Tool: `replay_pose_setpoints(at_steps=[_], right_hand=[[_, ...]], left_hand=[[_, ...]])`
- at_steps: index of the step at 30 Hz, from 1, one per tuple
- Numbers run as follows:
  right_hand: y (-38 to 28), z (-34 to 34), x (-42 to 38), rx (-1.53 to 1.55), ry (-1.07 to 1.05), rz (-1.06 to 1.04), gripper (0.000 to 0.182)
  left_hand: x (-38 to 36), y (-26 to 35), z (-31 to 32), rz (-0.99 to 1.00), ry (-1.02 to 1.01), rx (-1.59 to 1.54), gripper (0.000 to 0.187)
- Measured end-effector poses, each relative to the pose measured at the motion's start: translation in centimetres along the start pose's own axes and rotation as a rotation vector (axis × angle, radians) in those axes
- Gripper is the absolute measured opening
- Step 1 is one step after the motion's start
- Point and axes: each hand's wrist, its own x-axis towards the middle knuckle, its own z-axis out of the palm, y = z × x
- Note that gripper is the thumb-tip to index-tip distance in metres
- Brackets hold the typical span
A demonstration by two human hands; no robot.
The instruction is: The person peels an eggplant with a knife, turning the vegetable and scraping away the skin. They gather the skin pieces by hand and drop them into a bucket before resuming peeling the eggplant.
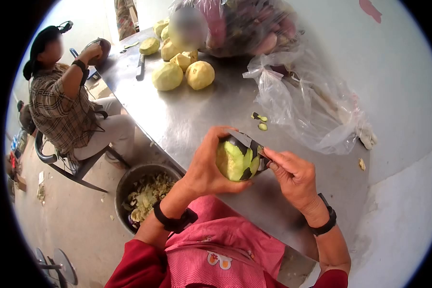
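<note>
My left hand point(207, 165) is wrapped around the side of a round eggplant point(233, 161), held up over the near edge of the metal table. Pale green flesh shows on its left face, while strips of dark, shiny skin stay on the top and right. At its right side, my right hand point(293, 175) pinches a small peeling blade point(262, 158) against the skin. The fingers hide most of that tool, so I cannot tell its full shape. Small skin scraps point(260, 117) lie on the table just beyond the eggplant.
Several peeled eggplants point(167, 77) sit at the far left of the table point(216, 105), near a knife point(140, 67). A clear bag of purple eggplants point(254, 29) and a crumpled plastic bag point(312, 105) lie behind. Below left stands a bowl of peelings point(120, 201). A seated person point(67, 96) works opposite.
</note>
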Motion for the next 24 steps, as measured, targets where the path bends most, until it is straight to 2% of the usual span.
replay_pose_setpoints(at_steps=[2, 4, 8, 10, 11, 13, 14, 17, 18, 20, 21, 23, 24], right_hand=[[0.4, -0.3, 0.0, -0.006, -0.011, 0.065, 0.033], [1.5, -0.5, -0.1, 0.193, 0.044, 0.556, 0.033], [1.0, -0.6, -0.1, 0.225, 0.078, 0.533, 0.033], [0.4, -0.8, 0.0, 0.211, 0.067, 0.390, 0.032], [-0.3, -0.9, 0.1, 0.214, 0.067, 0.390, 0.032], [-1.7, -0.8, 0.3, 0.065, -0.048, 0.050, 0.030], [-1.9, -0.3, 0.3, 0.072, -0.070, -0.024, 0.029], [-1.5, 0.3, -0.2, 0.134, -0.140, -0.059, 0.029], [-1.4, 0.3, -0.2, 0.137, -0.139, -0.058, 0.029], [-1.0, 0.0, -0.3, 0.169, -0.105, 0.140, 0.029], [-0.5, -0.3, -0.3, 0.169, -0.103, 0.138, 0.029], [0.4, -0.6, -0.4, 0.282, 0.019, 0.389, 0.028], [0.5, -0.3, -0.5, 0.300, 0.065, 0.342, 0.029]], left_hand=[[0.1, 0.3, -0.1, -0.038, 0.006, -0.031, 0.105], [0.0, 0.4, -0.1, -0.153, 0.018, -0.146, 0.105], [0.5, 0.5, -0.2, -0.060, 0.066, -0.011, 0.101], [0.7, 0.4, -0.4, -0.093, 0.024, 0.058, 0.107], [0.7, 0.2, -0.4, -0.094, 0.023, 0.061, 0.107], [0.4, -0.3, -0.1, -0.221, 0.019, -0.093, 0.110], [0.4, -0.5, -0.1, -0.221, 0.017, -0.092, 0.110], [0.3, -0.6, -0.1, -0.197, 0.036, -0.161, 0.111], [0.4, -0.5, -0.3, -0.196, 0.022, -0.107, 0.110], [0.3, -0.3, -0.5, -0.193, 0.010, -0.053, 0.110], [0.2, -0.2, -0.5, -0.217, 0.009, -0.046, 0.114], [0.2, 0.1, -0.7, -0.237, 0.008, -0.037, 0.118], [0.3, 0.3, -0.8, -0.248, 0.021, -0.045, 0.118]])
